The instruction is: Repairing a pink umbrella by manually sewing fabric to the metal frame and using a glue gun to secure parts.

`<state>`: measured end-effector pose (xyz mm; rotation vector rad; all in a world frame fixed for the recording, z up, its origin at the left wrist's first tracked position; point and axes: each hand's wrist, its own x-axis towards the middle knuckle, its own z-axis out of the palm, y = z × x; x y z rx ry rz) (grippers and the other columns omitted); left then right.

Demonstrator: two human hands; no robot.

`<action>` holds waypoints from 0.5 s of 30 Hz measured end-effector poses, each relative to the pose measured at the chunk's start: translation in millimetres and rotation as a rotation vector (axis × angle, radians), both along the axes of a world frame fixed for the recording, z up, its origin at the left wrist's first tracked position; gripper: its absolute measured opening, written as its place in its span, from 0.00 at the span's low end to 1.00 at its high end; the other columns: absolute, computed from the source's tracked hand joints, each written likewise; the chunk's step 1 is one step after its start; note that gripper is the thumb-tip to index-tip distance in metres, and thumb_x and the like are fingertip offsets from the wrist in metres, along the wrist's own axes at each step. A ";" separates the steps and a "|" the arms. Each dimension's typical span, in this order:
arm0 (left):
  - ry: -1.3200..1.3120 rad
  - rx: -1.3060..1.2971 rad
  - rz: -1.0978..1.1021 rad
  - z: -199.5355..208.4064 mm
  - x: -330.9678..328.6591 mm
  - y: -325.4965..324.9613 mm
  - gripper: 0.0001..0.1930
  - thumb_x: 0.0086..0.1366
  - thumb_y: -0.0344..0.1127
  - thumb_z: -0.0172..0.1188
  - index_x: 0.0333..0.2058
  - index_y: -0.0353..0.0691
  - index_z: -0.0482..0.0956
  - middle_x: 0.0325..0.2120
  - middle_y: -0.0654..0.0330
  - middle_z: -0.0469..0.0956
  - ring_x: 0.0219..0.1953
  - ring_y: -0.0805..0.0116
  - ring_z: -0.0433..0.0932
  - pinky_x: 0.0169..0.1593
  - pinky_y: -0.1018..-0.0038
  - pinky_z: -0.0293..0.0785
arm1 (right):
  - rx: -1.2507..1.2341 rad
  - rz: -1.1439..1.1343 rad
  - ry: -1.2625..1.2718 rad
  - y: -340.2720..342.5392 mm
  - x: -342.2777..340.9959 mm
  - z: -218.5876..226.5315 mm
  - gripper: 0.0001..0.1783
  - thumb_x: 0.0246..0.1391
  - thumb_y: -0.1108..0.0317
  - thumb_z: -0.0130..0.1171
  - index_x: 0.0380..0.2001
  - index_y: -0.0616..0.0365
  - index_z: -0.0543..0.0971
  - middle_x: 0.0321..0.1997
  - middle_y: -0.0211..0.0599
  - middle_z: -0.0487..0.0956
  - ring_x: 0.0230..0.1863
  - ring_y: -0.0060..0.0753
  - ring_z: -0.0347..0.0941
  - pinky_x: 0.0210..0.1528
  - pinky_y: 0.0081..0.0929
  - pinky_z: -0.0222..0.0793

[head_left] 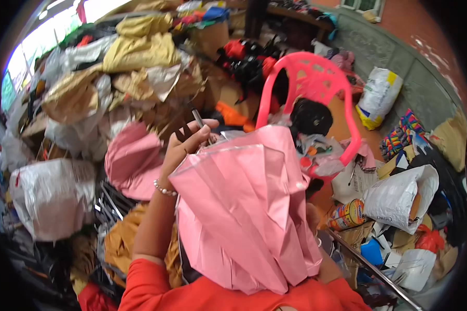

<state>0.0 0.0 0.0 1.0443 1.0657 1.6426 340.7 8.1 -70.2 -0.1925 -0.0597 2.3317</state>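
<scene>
A pink, pleated umbrella canopy (244, 207) with a pale hem spreads in front of my chest and covers much of my lap. At its upper left edge, my left hand (188, 144) is closed, thumb and fingers round a slim metal rod (197, 118). What the rod belongs to is not clear. My right hand (312, 215) sits behind the canopy's right side; its fingers are hidden by the cloth. Another folded pink cloth (132, 160) lies left of my left forearm, above a bundle of thin dark metal ribs (111, 205).
A pink plastic chair (316, 72) stands ahead, with a black bundle and plastic bags on it. Heaped sacks and cloth (140, 52) fill the far left. On the right are a tin can (347, 214), a white sack (399, 199) and a long metal tube (373, 267).
</scene>
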 end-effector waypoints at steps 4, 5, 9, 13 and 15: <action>0.338 0.251 -0.037 128.6 23.9 13.8 0.11 0.66 0.35 0.67 0.43 0.35 0.84 0.29 0.66 0.83 0.30 0.78 0.78 0.35 0.81 0.72 | 0.669 -0.276 -0.783 36.7 38.6 70.8 0.28 0.55 0.66 0.64 0.53 0.46 0.59 0.52 0.31 0.66 0.54 0.28 0.73 0.49 0.34 0.77; 0.509 0.326 -0.030 163.0 18.8 4.5 0.09 0.64 0.33 0.67 0.39 0.33 0.84 0.29 0.66 0.83 0.29 0.79 0.78 0.33 0.80 0.72 | 0.774 -0.349 -0.989 21.0 37.8 86.0 0.22 0.55 0.70 0.63 0.48 0.48 0.62 0.46 0.30 0.68 0.51 0.26 0.74 0.44 0.32 0.81; 0.953 0.324 0.005 226.6 32.5 2.5 0.09 0.60 0.31 0.69 0.35 0.32 0.83 0.27 0.63 0.83 0.29 0.78 0.79 0.32 0.75 0.72 | 0.750 -0.537 -0.909 28.6 84.6 135.2 0.18 0.58 0.71 0.60 0.44 0.49 0.62 0.43 0.30 0.70 0.46 0.28 0.75 0.44 0.29 0.78; 1.364 0.328 0.125 235.7 48.8 25.2 0.12 0.55 0.31 0.70 0.36 0.33 0.82 0.25 0.60 0.81 0.26 0.74 0.77 0.31 0.71 0.72 | 0.902 -0.615 -0.907 60.3 128.9 136.3 0.13 0.60 0.64 0.61 0.39 0.53 0.66 0.34 0.28 0.69 0.34 0.25 0.70 0.31 0.20 0.69; 1.388 0.346 0.142 228.8 49.6 41.8 0.12 0.54 0.31 0.71 0.36 0.33 0.83 0.24 0.60 0.80 0.25 0.73 0.77 0.31 0.71 0.72 | 0.843 -0.563 -0.817 58.5 126.9 151.8 0.11 0.62 0.64 0.59 0.36 0.53 0.67 0.30 0.27 0.67 0.32 0.24 0.69 0.30 0.18 0.66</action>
